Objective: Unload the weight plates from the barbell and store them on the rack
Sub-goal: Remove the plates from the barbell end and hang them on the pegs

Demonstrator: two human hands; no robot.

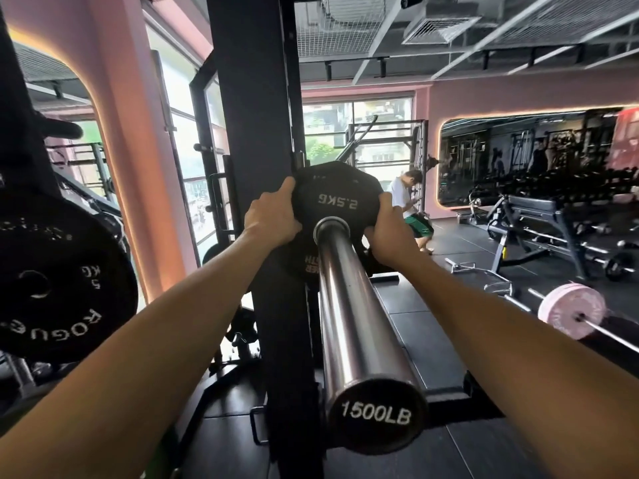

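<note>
A chrome barbell sleeve (349, 305) runs from me toward the rack upright (256, 133); its end cap reads 1500LB. A small black plate marked 2.5KG (337, 195) sits on the sleeve at its far end, with a larger black plate (304, 267) partly visible behind it. My left hand (273, 216) grips the small plate's left edge, thumb over the rim. My right hand (389, 229) grips its right edge. Both arms reach forward on either side of the sleeve.
A black Rogue 5 kg plate (58, 285) hangs on a storage peg at the left. A pink-plated barbell (570, 312) lies on the floor at the right, near benches (532, 209) and dumbbell racks. A person (411, 209) stands ahead by the window.
</note>
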